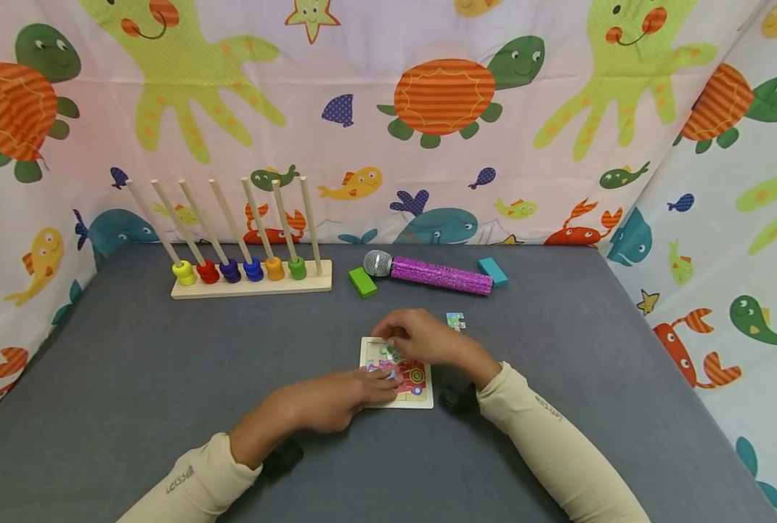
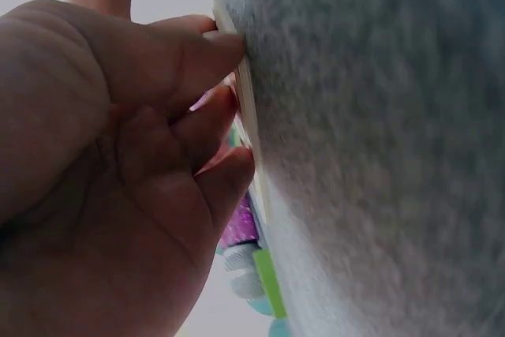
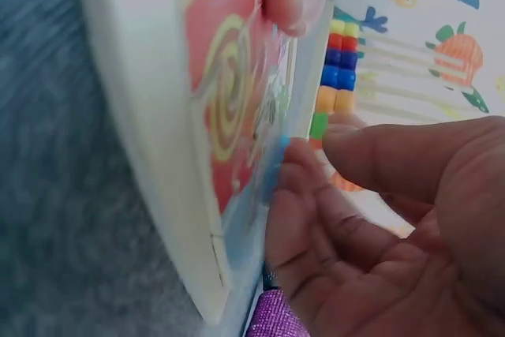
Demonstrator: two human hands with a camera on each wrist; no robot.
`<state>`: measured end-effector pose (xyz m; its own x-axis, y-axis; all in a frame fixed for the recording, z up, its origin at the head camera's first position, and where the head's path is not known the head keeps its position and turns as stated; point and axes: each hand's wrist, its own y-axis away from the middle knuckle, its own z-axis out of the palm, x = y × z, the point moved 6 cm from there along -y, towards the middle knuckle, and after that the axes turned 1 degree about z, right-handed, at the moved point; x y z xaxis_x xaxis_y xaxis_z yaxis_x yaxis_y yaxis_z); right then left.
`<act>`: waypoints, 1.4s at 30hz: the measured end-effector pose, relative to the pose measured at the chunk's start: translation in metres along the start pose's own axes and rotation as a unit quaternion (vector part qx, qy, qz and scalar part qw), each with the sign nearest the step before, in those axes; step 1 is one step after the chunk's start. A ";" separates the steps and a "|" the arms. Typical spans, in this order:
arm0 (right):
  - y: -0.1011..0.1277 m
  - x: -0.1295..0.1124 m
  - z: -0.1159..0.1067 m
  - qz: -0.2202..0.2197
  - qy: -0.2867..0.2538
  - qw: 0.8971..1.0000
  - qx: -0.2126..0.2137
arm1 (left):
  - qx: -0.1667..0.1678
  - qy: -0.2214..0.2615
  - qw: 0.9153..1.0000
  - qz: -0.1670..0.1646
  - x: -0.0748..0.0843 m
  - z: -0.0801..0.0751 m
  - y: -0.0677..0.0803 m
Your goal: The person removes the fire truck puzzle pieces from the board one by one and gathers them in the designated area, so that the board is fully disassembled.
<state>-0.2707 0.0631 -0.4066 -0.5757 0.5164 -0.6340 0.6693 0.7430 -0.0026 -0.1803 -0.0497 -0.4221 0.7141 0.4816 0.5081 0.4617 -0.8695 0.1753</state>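
Observation:
A small jigsaw puzzle board [image 1: 417, 401] with a pale frame and a red-and-yellow picture lies between my hands. My left hand [image 1: 336, 396] rests on its left part with fingers stretched over the picture. In the left wrist view the thumb [image 2: 225, 53] and smaller fingers touch the board's edge. My right hand [image 1: 421, 338] is over the top of the board, fingers bent down beside a greenish puzzle piece [image 1: 391, 354]. The right wrist view shows fingertips [image 3: 293, 165] touching the board's far side, with the thumb apart from them. Whether the piece lies flat is partly hidden.
A loose puzzle piece [image 1: 456, 320] lies behind the right wrist. Farther back are a purple glitter microphone [image 1: 437, 274], a green block [image 1: 363, 282], a blue block [image 1: 493, 272] and a wooden peg stand [image 1: 251, 287] with coloured beads. A patterned curtain [image 1: 356, 152] borders the table.

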 end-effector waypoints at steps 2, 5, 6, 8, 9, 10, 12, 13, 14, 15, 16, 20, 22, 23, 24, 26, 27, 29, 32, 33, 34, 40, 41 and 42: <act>0.002 0.003 -0.002 0.021 0.003 1.000 -0.004 | -0.001 -0.008 1.000 -0.007 0.001 0.001 -0.001; 0.006 0.006 -0.004 0.047 0.016 0.999 -0.012 | -0.001 -0.008 1.000 -0.019 0.001 0.002 -0.002; 0.007 0.007 -0.005 0.054 0.021 0.998 -0.012 | 0.000 -0.006 1.000 -0.021 0.001 0.002 -0.002; 0.010 0.007 -0.006 0.066 0.036 0.997 -0.014 | 0.000 0.000 1.000 -0.024 0.001 0.001 -0.001; 0.011 0.008 -0.006 0.069 0.041 0.997 -0.015 | -0.001 0.001 1.000 -0.025 0.001 0.001 -0.001; 0.012 0.007 -0.006 0.071 0.048 0.996 -0.017 | -0.001 0.003 1.000 -0.025 0.001 0.001 -0.001; 0.013 0.007 -0.005 0.068 0.059 0.996 -0.020 | 0.000 0.005 1.000 -0.021 0.002 0.000 0.000; 0.014 0.007 -0.004 0.065 0.065 0.996 -0.022 | 0.000 0.006 1.000 -0.019 0.002 0.000 0.000; 0.014 0.006 -0.003 0.064 0.067 0.995 -0.024 | 0.000 0.007 1.000 -0.017 0.002 0.000 0.000; 0.014 0.006 -0.002 0.061 0.068 0.996 -0.025 | 0.001 0.006 1.000 -0.016 0.002 0.000 0.001; 0.014 0.005 -0.002 0.059 0.070 0.995 -0.026 | 0.002 0.007 1.000 -0.015 0.001 0.000 0.001; 0.014 0.004 -0.001 0.058 0.075 0.995 -0.028 | 0.002 0.006 1.000 -0.013 0.000 0.001 0.001; 0.015 0.005 -0.001 0.063 0.075 0.995 -0.028 | 0.002 0.005 1.000 -0.012 0.000 0.001 0.000; 0.015 0.005 -0.001 0.067 0.074 0.995 -0.028 | 0.001 0.004 1.000 -0.011 0.000 0.001 0.000; 0.015 0.005 0.000 0.071 0.074 0.994 -0.029 | 0.000 0.003 1.000 -0.011 0.000 0.001 0.000; 0.015 0.006 0.000 0.076 0.073 0.994 -0.030 | -0.001 0.003 1.000 -0.010 0.000 0.001 0.000; 0.015 0.007 0.001 0.079 0.072 0.994 -0.030 | -0.001 0.003 1.000 -0.010 0.000 0.001 0.000; 0.015 0.007 0.001 0.085 0.071 0.993 -0.029 | -0.001 0.003 1.000 -0.011 0.000 0.000 0.000; 0.015 0.005 0.001 0.089 0.068 0.993 -0.026 | 0.001 0.004 1.000 -0.014 0.001 -0.001 0.001; 0.015 0.004 0.001 0.086 0.062 0.994 -0.026 | 0.002 0.004 1.000 -0.014 0.001 -0.001 0.001; 0.015 0.003 0.001 0.084 0.055 0.995 -0.027 | 0.002 0.005 1.000 -0.015 0.001 -0.001 0.001; 0.015 0.000 0.001 0.060 0.020 0.998 -0.029 | 0.000 0.003 1.000 -0.015 0.001 0.002 0.001; 0.015 0.000 0.001 0.058 0.016 0.998 -0.027 | 0.002 0.002 1.000 -0.013 0.001 0.002 0.000; 0.016 0.000 0.000 0.052 0.013 0.998 -0.023 | 0.003 0.001 1.000 -0.010 0.001 0.001 0.000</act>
<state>-0.2605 0.0750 -0.4065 -0.5159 0.6023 -0.6092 0.7040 0.7033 0.0991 -0.1785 -0.0491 -0.4224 0.7044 0.4983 0.5055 0.4791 -0.8592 0.1794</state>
